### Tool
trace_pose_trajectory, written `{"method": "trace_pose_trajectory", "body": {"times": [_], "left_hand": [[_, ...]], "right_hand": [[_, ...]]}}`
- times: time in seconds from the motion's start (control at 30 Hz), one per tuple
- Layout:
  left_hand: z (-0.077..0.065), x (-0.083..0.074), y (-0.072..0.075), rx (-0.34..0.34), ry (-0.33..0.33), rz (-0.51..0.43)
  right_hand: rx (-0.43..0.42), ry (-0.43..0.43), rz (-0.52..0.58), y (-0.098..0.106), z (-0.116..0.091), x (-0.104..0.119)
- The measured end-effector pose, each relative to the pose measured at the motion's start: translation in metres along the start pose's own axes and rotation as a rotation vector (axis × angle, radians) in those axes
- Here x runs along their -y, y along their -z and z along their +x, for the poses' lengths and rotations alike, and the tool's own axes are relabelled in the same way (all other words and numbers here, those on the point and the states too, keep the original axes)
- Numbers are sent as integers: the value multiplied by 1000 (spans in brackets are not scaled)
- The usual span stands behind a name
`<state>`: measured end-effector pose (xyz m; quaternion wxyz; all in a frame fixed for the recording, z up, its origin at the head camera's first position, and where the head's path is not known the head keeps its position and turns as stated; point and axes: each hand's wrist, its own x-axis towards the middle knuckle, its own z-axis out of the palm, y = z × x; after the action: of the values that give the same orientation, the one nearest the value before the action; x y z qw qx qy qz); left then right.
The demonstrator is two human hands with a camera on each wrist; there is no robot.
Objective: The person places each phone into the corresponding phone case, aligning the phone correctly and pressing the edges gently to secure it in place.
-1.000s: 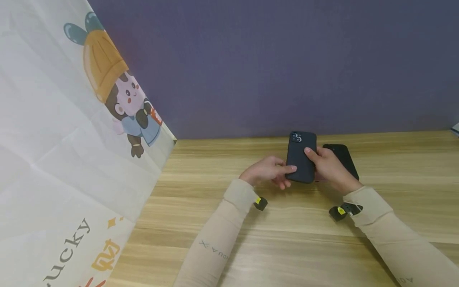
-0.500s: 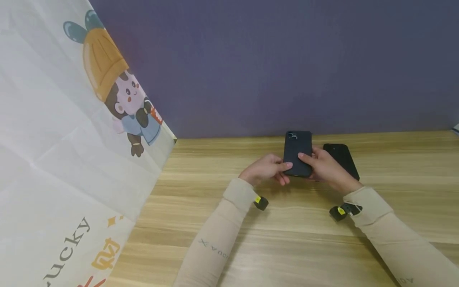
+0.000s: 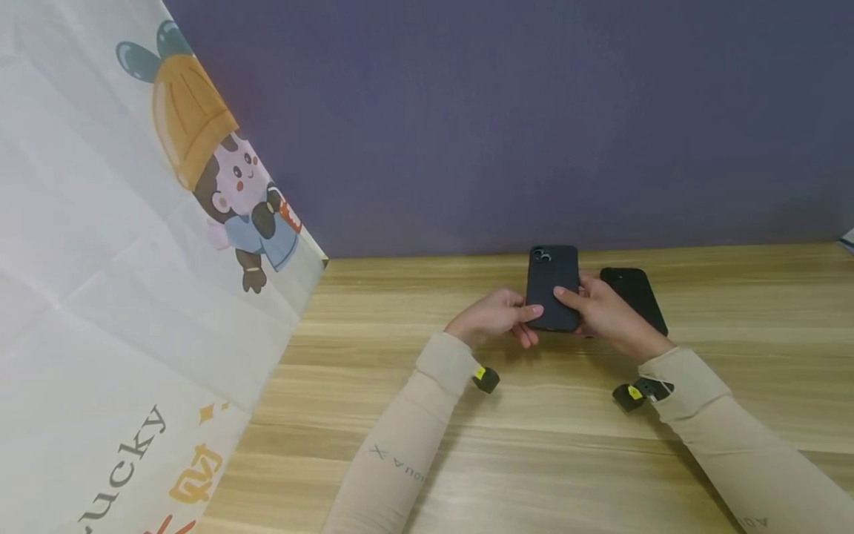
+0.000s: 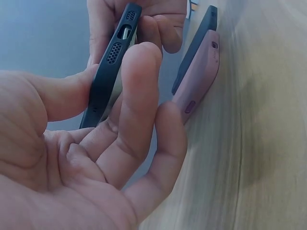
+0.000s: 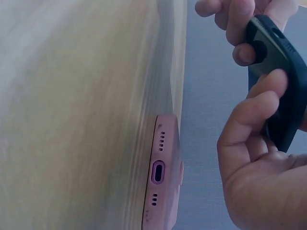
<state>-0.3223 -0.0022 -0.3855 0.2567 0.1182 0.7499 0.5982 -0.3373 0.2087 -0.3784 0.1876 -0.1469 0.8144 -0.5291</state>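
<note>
A phone in a dark case [image 3: 554, 288] is held above the table, its back with the twin cameras turned up in the head view. My left hand [image 3: 495, 314] pinches its lower left corner, thumb on the back and fingers underneath. From the other side my right hand [image 3: 608, 308] grips the right edge, thumb flat on the back. Its port opening shows in the left wrist view, with the dark case [image 4: 108, 67] between thumb and fingers. On the table lies a pink-cased phone [image 5: 162, 177], mostly hidden behind the right hand in the head view.
A black phone [image 3: 637, 298] lies just right of the right hand on the wooden table [image 3: 373, 297]. A dark blue panel [image 3: 500, 133] rises along the table's back edge. At the left hangs a white sheet [image 3: 100, 222] with a cartoon print.
The held phone has shifted slightly left and looks shorter in the head view, its tilt changed. Both hands keep hold of it, and the right thumb sits a little lower and farther left.
</note>
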Motion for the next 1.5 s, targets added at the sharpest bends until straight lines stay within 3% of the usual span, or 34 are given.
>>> {"method": "trace_pose_trajectory", "body": {"times": [0.43, 0.8, 1.27, 1.5], "left_hand": [[-10, 1, 0, -10, -8, 43], [-16, 6, 1, 14, -36, 43], [-18, 9, 3, 78, -138, -49], [-18, 9, 4, 80, -79, -30]], "right_hand": [[4, 8, 43, -7, -6, -3], [-14, 6, 16, -16, -14, -2], [29, -17, 190, -14, -23, 5], [30, -9, 121, -15, -20, 3]]}}
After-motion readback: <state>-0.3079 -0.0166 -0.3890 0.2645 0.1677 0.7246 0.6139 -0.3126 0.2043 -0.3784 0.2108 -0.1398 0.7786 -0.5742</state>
